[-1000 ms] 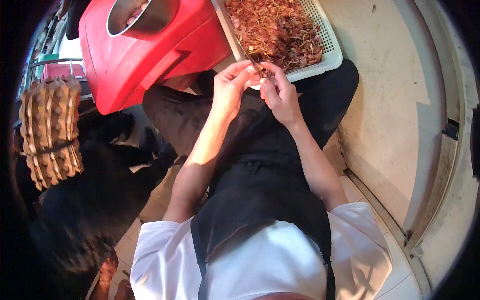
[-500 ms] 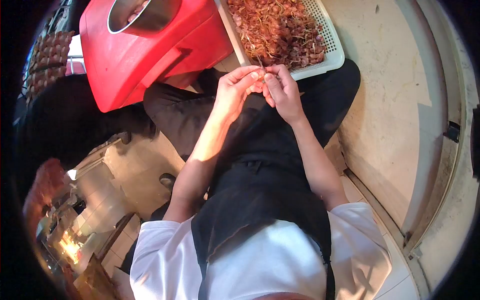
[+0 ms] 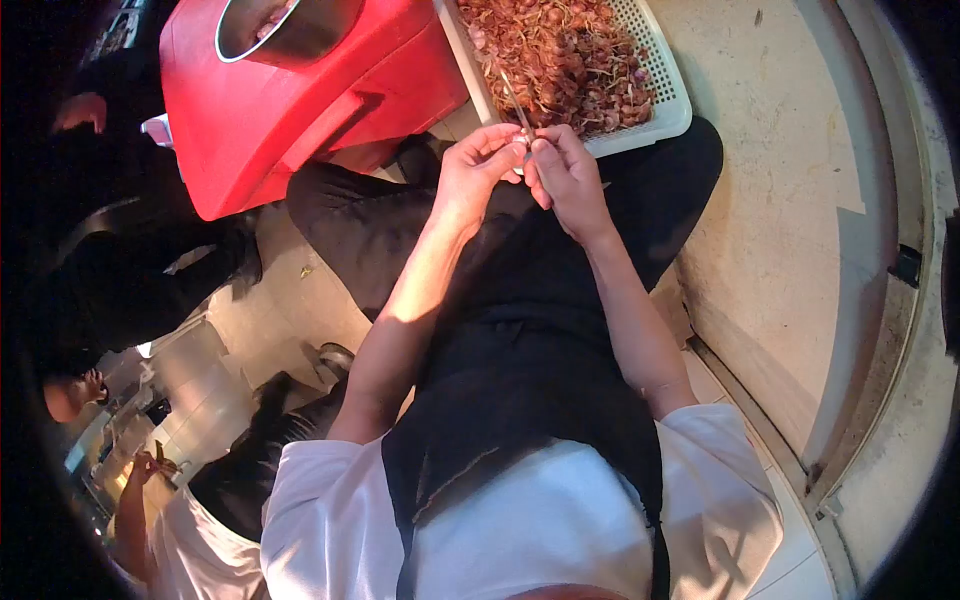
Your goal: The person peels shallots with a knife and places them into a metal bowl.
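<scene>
Close together above my lap are my left hand (image 3: pixel 478 170) and my right hand (image 3: pixel 570 180), near the lower edge of a white perforated basket (image 3: pixel 668 100). Small reddish shallots (image 3: pixel 560 60) with loose skins and roots fill the basket. A thin knife (image 3: pixel 515 100) points up and left from the fingers of my right hand, its handle mostly hidden in the grip. My left thumb and fingers pinch a small pale piece, probably a shallot, against the knife; it is largely covered.
On the left, a red cooler box (image 3: pixel 290 120) carries a metal bowl (image 3: pixel 290 35) with pinkish pieces inside. A person in dark clothes (image 3: pixel 130 260) stands at the left. Another person in a white top (image 3: pixel 200 540) is at the lower left. A pale wall (image 3: pixel 770 200) rises at the right.
The egg-tray stack at the left has gone out of view as the person in dark clothes moved. The person in white now shows at lower left. My hands have shifted slightly, and the blade shows more.
</scene>
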`<state>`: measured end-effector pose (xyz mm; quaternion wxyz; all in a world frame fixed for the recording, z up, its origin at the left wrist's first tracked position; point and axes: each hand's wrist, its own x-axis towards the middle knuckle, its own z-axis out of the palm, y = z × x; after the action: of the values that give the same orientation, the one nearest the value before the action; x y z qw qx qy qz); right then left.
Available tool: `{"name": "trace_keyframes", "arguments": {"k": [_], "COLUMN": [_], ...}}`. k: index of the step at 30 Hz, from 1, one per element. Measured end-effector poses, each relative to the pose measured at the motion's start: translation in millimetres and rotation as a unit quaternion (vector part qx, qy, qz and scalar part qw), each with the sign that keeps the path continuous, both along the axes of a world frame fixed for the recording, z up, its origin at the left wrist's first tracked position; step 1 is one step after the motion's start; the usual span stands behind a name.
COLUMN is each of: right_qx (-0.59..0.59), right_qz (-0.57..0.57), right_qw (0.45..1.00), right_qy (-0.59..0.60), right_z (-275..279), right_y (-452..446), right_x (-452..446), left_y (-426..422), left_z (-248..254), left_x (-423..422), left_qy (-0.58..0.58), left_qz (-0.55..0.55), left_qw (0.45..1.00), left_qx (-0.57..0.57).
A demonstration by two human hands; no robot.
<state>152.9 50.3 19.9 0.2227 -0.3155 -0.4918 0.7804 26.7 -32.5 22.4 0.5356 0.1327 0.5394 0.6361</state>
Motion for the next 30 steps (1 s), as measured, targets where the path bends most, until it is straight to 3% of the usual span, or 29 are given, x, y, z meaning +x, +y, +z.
{"name": "trace_keyframes", "arguments": {"k": [3,12,19,23,30], "right_qx": [-0.057,-0.046,0.113,0.202,0.198], "right_qz": [-0.013,-0.083,0.002,0.035,0.060], "right_qw": [0.998,0.995,0.985,0.970,0.971], "right_qy": [0.015,0.011,-0.127,-0.131,-0.118], "right_z": [2.2,-2.0,11.8,22.2,34.3], "right_y": [3.7,10.5,11.5,2.7,-0.7], "right_x": [2.4,6.9,16.0,13.0,9.9], "left_y": [-0.6,-2.2,-3.8,-3.3,-6.3], "left_z": [-0.3,2.9,2.9,-2.3,-1.6], "left_x": [-0.5,2.0,1.6,3.0,-1.0], "left_qy": [-0.024,-0.043,-0.061,-0.073,-0.110], "left_qz": [-0.010,-0.004,0.015,0.035,0.027], "left_qw": [1.000,0.998,0.998,0.995,0.990], "left_qx": [0.007,0.046,0.026,0.050,0.089]}}
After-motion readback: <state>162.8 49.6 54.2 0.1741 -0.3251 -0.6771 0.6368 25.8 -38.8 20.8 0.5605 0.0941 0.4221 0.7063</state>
